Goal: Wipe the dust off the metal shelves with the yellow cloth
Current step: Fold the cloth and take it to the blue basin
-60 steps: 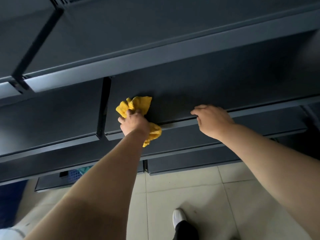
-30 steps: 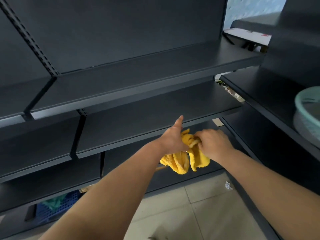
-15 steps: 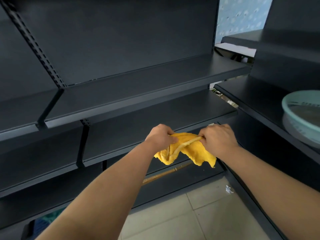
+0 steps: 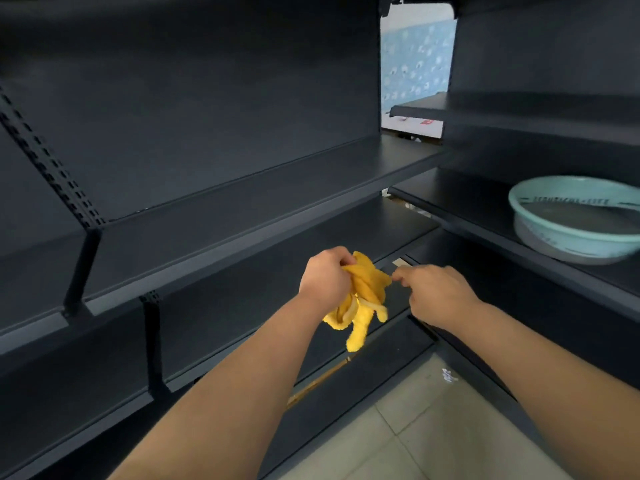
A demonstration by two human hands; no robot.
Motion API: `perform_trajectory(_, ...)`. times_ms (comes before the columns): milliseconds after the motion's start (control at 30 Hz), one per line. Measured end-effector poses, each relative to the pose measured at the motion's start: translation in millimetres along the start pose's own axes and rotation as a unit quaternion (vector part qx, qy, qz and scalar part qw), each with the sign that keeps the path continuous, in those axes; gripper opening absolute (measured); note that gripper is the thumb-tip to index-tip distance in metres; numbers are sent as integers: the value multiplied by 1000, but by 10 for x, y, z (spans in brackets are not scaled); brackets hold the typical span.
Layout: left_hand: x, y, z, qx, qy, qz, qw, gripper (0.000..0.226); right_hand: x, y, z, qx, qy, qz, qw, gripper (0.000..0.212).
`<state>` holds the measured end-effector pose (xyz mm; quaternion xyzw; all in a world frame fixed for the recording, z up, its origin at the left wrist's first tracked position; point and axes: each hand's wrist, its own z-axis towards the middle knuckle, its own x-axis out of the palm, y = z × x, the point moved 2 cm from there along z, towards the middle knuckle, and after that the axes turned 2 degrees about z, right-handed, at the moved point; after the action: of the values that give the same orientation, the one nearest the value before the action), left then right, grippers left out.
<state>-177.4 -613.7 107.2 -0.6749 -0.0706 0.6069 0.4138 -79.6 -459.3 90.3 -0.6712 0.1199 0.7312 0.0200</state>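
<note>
Dark metal shelves (image 4: 242,209), basin (image 4: 571,220) at right. The yellow cloth (image 4: 363,299) hangs bunched in the closed left hand (image 4: 323,280), off the shelves; right hand (image 4: 436,292) pinches its corner (refold flat before wiping, probably).

The dark metal shelves (image 4: 242,202) ahead lie bare and open to reach; on the right-hand shelf (image 4: 485,209) a pale green basin (image 4: 571,233) blocks the way.

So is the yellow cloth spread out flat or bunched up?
Bunched up: the yellow cloth hangs crumpled from the left hand, folds dangling, off the shelves.
</note>
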Motion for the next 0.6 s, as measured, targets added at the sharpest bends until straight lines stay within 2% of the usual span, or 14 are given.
perform_trajectory(100,28,-82,-41,48,31,-45,997,23,-18,-5,-139,36,-39,25,998,48)
perform_trajectory(200,111,-228,-78,88,61,-99,989,20,6,-37,-312,71,-31,91,993,46)
perform_trajectory(300,257,-416,-99,114,88,-144,979,16,3,-142,-462,94,-47,104,989,27)
perform_trajectory(400,448,-602,-60,118,92,-150,977,13,-79,-338,-567,135,-68,60,987,13)
perform_trajectory(600,865,-943,147,110,56,-87,989,14,-303,-894,-708,197,-92,33,976,23)
